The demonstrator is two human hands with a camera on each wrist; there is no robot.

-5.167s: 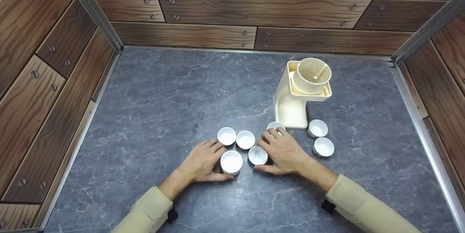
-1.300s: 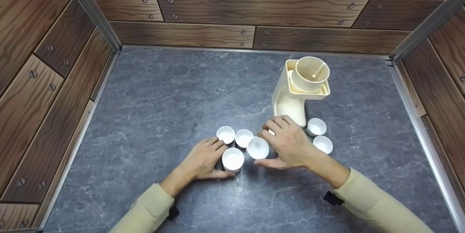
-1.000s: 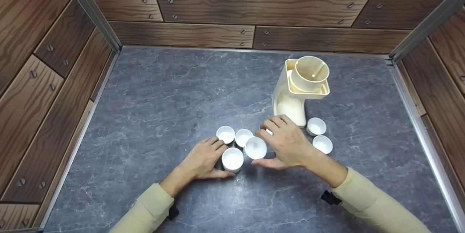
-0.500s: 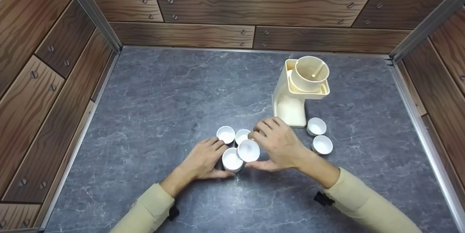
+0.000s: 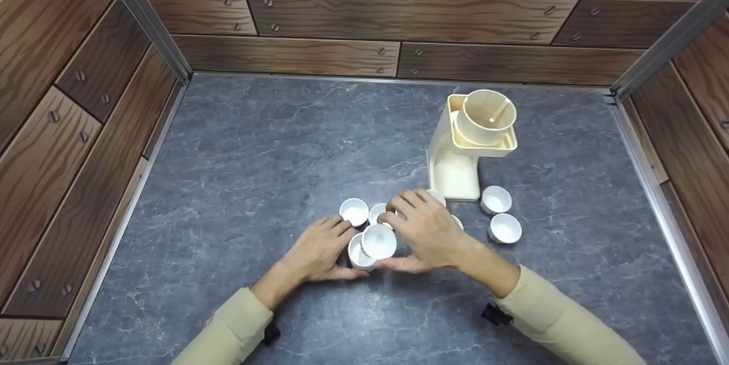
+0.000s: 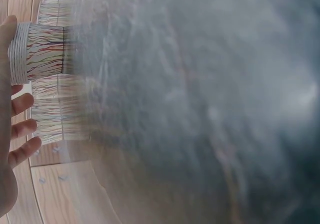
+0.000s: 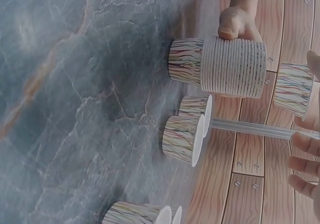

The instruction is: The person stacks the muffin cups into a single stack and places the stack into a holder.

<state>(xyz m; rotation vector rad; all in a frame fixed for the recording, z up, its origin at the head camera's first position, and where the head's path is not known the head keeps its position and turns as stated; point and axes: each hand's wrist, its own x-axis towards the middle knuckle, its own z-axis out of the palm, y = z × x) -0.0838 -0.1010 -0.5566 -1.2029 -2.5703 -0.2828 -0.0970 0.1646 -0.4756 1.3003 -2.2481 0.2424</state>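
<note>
My left hand (image 5: 316, 254) grips a tall stack of nested paper baking cups (image 7: 232, 66), white with thin coloured lines, standing upright on the table. Thumb and fingers lie on opposite sides of it. Between the thumb and fingers of my right hand (image 5: 424, 234) is a single matching cup (image 5: 379, 241), mouth up. From above it overlaps the stack; the right wrist view shows a small gap between its base and the stack's top rim. Behind the stack stand two cups, one (image 5: 354, 212) fully visible and the other (image 5: 377, 214) partly hidden by my right hand.
A cream plastic stand (image 5: 455, 174) with a round cylinder (image 5: 487, 117) on top rises at the back right. Two cups (image 5: 496, 200) (image 5: 505, 228) stand to its front right. Parts of other cups (image 5: 436, 197) show beside my right hand. Wood-patterned panels (image 5: 342, 12) enclose the table.
My right hand has lifted a cup from beside the stack and carried it left, over the stack. Part of another cup has come into view behind that hand. The left hand has stayed on the stack.
</note>
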